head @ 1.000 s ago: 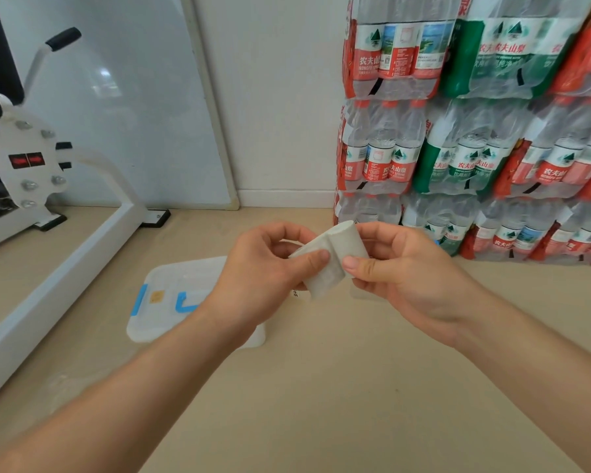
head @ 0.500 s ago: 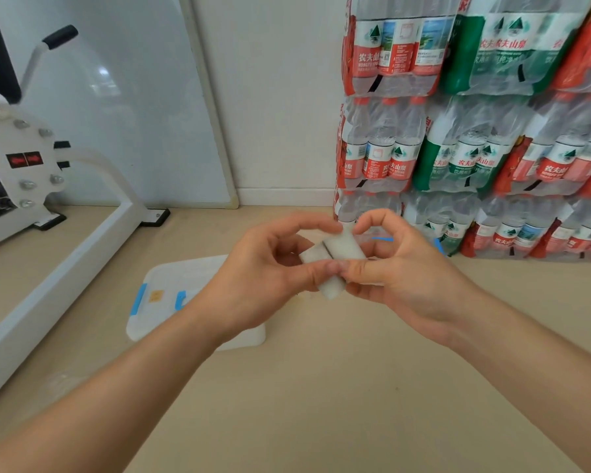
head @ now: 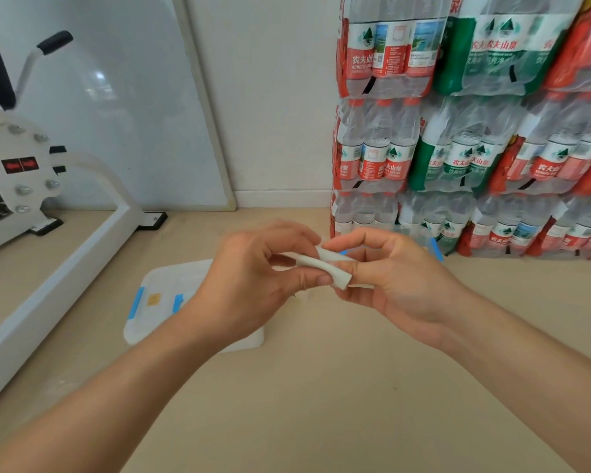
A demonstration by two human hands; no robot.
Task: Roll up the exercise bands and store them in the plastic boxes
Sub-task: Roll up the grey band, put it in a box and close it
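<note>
A white exercise band [head: 331,268], folded into a short flat roll, is held in the air between both hands at the middle of the view. My left hand [head: 256,285] pinches its left end between thumb and fingers. My right hand [head: 400,281] holds its right end with thumb and curled fingers. Below and to the left, a clear plastic box [head: 164,302] with blue latches and its lid on sits on the floor, partly hidden by my left forearm.
Stacked shrink-wrapped packs of water bottles [head: 475,131] fill the right side. A white exercise machine [head: 31,186] stands at the left, its base rail running along the floor. A white panel [head: 123,114] leans on the wall. Something blue [head: 435,249] shows behind my right hand.
The band was turned from a raised, upright fold to a flatter, near-horizontal roll. Both hands closed in tighter around it and stayed in the same spot.
</note>
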